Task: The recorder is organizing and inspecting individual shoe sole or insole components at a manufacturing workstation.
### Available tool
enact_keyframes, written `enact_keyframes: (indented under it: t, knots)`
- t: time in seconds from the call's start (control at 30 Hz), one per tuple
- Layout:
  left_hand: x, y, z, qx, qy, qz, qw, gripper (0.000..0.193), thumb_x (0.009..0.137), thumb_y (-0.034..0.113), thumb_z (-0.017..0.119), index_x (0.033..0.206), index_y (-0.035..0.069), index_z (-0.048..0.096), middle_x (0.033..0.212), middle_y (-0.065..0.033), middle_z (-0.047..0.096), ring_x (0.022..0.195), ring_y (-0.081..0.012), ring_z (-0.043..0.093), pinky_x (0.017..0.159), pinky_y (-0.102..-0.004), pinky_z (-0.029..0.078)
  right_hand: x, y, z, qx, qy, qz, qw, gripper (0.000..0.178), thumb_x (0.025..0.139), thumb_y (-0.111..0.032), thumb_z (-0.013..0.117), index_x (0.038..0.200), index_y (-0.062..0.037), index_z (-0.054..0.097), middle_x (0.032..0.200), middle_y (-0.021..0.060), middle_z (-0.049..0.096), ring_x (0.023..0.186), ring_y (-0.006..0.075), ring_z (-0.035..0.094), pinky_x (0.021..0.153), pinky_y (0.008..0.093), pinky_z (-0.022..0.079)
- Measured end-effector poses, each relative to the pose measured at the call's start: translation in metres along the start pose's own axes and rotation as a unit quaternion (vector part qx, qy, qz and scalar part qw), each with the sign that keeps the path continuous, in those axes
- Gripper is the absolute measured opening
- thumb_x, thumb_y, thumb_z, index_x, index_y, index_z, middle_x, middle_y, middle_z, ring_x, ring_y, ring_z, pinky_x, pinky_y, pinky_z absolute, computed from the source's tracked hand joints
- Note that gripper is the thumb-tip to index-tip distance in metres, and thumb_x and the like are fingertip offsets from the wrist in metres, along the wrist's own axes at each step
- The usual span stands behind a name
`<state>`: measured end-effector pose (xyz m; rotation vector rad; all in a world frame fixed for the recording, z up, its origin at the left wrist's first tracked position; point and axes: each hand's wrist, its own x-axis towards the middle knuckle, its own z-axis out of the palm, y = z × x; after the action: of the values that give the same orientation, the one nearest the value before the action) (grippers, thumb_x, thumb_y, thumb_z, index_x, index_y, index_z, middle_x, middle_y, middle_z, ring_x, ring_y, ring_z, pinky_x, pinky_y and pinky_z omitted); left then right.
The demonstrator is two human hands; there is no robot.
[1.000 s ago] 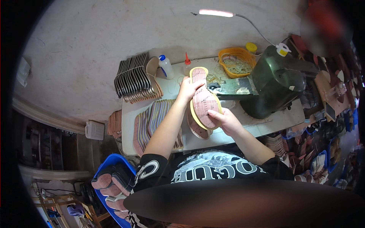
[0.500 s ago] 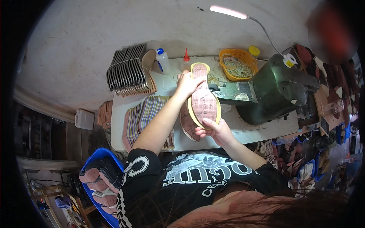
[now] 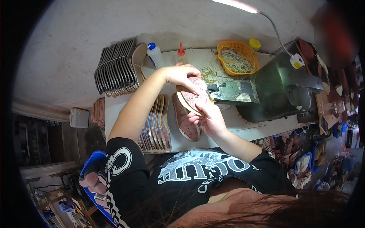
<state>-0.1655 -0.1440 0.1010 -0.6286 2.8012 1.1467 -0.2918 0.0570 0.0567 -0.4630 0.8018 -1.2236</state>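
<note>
Now insole (image 3: 193, 98) pinched between left hand (image 3: 181, 75) above, right hand (image 3: 209, 118) below; both grips closed.

A machine (image 3: 281, 89) is sitting at the right of the surface (image 3: 235, 123), a basket (image 3: 237, 57) behind it, stacked soles (image 3: 156, 121) lying left, two bottles (image 3: 156, 55) standing behind them.

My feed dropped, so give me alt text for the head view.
Both hands, left hand above and right hand below, hold a pink shoe insole at the green machine on a white table. More insoles lie fanned beside them.
</note>
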Motion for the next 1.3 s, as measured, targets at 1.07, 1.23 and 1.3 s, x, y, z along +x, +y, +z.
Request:
enact_keyframes:
  t: [1.07,1.23,1.3]
  knots:
    - [-0.050,0.059,0.051,-0.273,0.077,-0.351,0.892,0.051,0.076,0.047,0.072,0.089,-0.003,0.071,0.074,-0.0124,0.068,0.059,-0.0187,0.064,0.054,-0.0308,0.052,-0.002,-0.025,-0.005,-0.093,0.053,-0.041,0.993,0.031,0.089,-0.027,0.063,0.104,0.0001,0.062,0.090,0.0075,0.067,0.077,0.0139,0.066,0.069,0.0271,0.055]
    - [-0.053,0.069,0.071,-0.335,0.108,-0.328,0.877,0.061,0.083,0.052,0.062,0.087,-0.009,0.068,0.069,-0.0186,0.067,0.047,-0.0228,0.064,0.044,-0.0296,0.053,-0.038,-0.019,-0.006,-0.212,-0.025,0.040,0.976,0.031,0.086,-0.021,0.068,0.107,-0.0002,0.061,0.096,0.0050,0.066,0.082,0.0103,0.064,0.072,0.0257,0.053]
    - [-0.057,0.080,0.068,-0.340,0.102,-0.325,0.877,0.061,0.084,0.051,0.060,0.087,-0.010,0.067,0.069,-0.0194,0.067,0.047,-0.0234,0.064,0.044,-0.0298,0.053,-0.041,-0.010,-0.015,-0.197,-0.021,0.028,0.980,0.032,0.087,-0.023,0.067,0.109,0.0004,0.061,0.098,0.0063,0.066,0.083,0.0120,0.064,0.075,0.0272,0.052]
